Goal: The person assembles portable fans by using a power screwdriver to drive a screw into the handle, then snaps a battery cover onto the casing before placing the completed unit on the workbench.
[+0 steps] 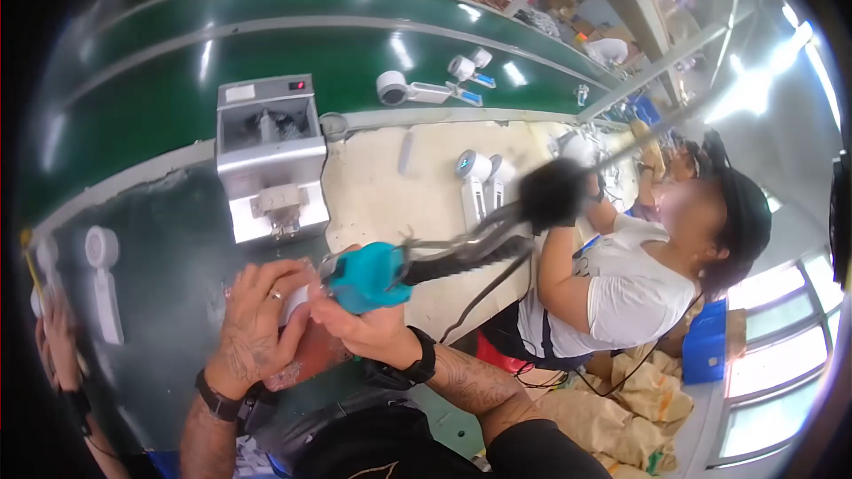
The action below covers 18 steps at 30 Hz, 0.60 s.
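Note:
My right hand (368, 328) is closed round a teal power screwdriver (366, 277), lying sideways with its tip to the left. A black coiled cord (466, 259) runs from its rear end up to the right. Just left of the tip, my left hand (255, 324) is closed on a small white plastic part (295, 303), mostly hidden by the fingers. Both hands are close together above the near bench edge. A silver screw feeder (271, 164), with screws in its tray, stands just beyond them.
White handheld fans lie on the left bench (105, 284), at centre (475, 182) and on the green conveyor (417, 91). A co-worker's hand (58, 341) is at far left. Another person (621, 284) works at right. A dark blurred object (552, 193) hangs along the cord.

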### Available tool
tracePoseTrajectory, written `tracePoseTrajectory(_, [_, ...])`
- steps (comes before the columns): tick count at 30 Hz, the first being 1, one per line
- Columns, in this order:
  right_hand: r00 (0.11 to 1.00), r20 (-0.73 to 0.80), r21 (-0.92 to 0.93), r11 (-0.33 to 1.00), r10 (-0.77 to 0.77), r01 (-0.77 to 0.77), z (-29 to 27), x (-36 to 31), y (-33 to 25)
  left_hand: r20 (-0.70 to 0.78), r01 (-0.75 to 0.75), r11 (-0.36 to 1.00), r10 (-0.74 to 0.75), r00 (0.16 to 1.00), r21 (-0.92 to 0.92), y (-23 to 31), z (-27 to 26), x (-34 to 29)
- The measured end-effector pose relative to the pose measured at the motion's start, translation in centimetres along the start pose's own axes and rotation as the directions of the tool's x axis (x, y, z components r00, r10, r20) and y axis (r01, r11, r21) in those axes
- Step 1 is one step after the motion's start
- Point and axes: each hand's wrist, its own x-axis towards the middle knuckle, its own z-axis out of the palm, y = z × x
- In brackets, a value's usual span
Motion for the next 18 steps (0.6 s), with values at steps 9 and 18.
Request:
tracePoseTrajectory(9, [0.991, -0.069, 0.078, 0.991, 0.116, -0.11, -0.4, -0.6, -2.1, 0.005, -0.197, 0.979, 0.197, 0.98, 0.057, 0.9, -0.3, 0.0])
tracePoseTrajectory(18, [0.985, -0.17, 0.4, 0.911, -0.033, 0.1, -4.0, -6.7, -7.0, -0.423, 0.324, 0.941, -0.254, 0.869, 0.099, -1.9, -5.4, -11.6])
